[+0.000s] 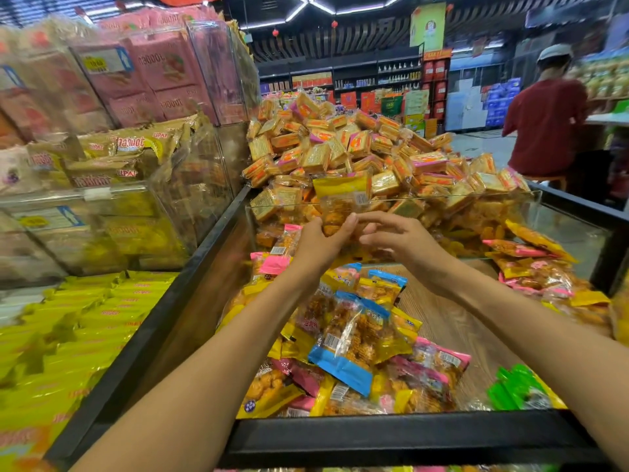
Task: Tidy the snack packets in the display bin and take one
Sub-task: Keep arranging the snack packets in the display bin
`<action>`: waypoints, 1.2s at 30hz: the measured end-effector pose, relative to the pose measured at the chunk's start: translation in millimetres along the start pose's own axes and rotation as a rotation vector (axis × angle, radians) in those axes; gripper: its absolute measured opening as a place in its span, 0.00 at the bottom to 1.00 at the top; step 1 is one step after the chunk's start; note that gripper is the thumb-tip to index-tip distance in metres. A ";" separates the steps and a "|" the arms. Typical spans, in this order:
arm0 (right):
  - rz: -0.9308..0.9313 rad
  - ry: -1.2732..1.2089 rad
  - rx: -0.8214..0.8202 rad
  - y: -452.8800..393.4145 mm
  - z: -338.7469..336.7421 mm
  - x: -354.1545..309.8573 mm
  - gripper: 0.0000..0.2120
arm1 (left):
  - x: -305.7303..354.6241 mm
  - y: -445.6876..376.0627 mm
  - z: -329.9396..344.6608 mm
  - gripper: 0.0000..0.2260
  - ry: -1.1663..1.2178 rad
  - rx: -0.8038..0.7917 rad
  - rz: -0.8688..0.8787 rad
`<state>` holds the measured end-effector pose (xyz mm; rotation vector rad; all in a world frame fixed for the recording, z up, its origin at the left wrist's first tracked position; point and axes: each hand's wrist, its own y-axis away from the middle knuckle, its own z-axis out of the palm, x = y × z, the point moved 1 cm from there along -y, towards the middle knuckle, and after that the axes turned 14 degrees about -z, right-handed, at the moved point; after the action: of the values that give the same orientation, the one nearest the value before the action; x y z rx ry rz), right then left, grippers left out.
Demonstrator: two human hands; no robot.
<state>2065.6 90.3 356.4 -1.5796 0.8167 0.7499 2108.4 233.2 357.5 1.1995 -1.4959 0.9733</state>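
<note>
Blue-ended packet lay nearest, by the display bin's near rim.
Up above the bin's middle, the left hand gripped a yellow-topped snack packet, fingers curled round its lower end. It stood upright, long axis vertical, yellow end pointing up toward the far glass divider. The right hand hovered just beside it, fingers relaxed and spread, holding nothing.

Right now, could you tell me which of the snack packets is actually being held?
The yellow-topped clear packet, gripped upright by the left hand above the bin; the blue-edged packets lie loose below.
</note>
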 end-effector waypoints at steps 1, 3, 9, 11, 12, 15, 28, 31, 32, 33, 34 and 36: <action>0.001 -0.027 0.042 -0.8 -2.7 0.0 0.12 | 0.4 -0.5 -0.7 0.13 0.010 0.006 -0.012; -0.004 -0.047 0.175 -3.8 -8.5 -0.5 0.09 | -0.1 -2.8 -3.3 0.18 0.031 -0.010 -0.011; 0.093 0.022 0.226 -7.3 -18.8 9.1 0.15 | 6.1 5.5 -0.8 0.16 0.074 -0.141 -0.024; 0.106 0.009 0.128 -4.2 -14.0 9.3 0.15 | 6.3 6.3 -0.3 0.12 0.079 -0.183 -0.026; 0.103 0.011 0.101 -3.0 -12.4 9.0 0.15 | 5.4 5.6 -0.2 0.09 0.062 -0.179 -0.017; 0.075 0.035 0.120 -2.2 -13.2 10.0 0.13 | 4.0 4.5 0.1 0.10 0.006 -0.162 0.000; 0.179 0.090 0.096 -0.9 -18.2 12.0 0.17 | 7.8 -0.3 -23.2 0.37 0.035 0.056 -0.066; 0.191 0.136 0.131 -0.5 -24.9 12.8 0.15 | 8.6 -2.8 -45.7 0.35 0.022 0.052 -0.130; 0.201 0.157 0.137 -0.6 -26.6 14.2 0.15 | 8.1 -3.3 -53.3 0.33 -0.005 0.062 -0.143; 0.209 0.175 0.141 -0.3 -28.2 15.7 0.15 | 6.8 -3.5 -60.5 0.30 -0.028 0.073 -0.162; 0.216 0.190 0.145 0.0 -29.1 16.8 0.15 | 4.7 -3.3 -67.5 0.29 -0.048 0.079 -0.190; 0.223 0.218 0.154 1.4 -31.0 18.2 0.15 | -1.4 -4.3 -79.4 0.27 -0.077 0.065 -0.261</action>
<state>2075.5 57.6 345.2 -1.4628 1.1972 0.6611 2127.8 308.5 374.5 1.4529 -1.3333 0.8123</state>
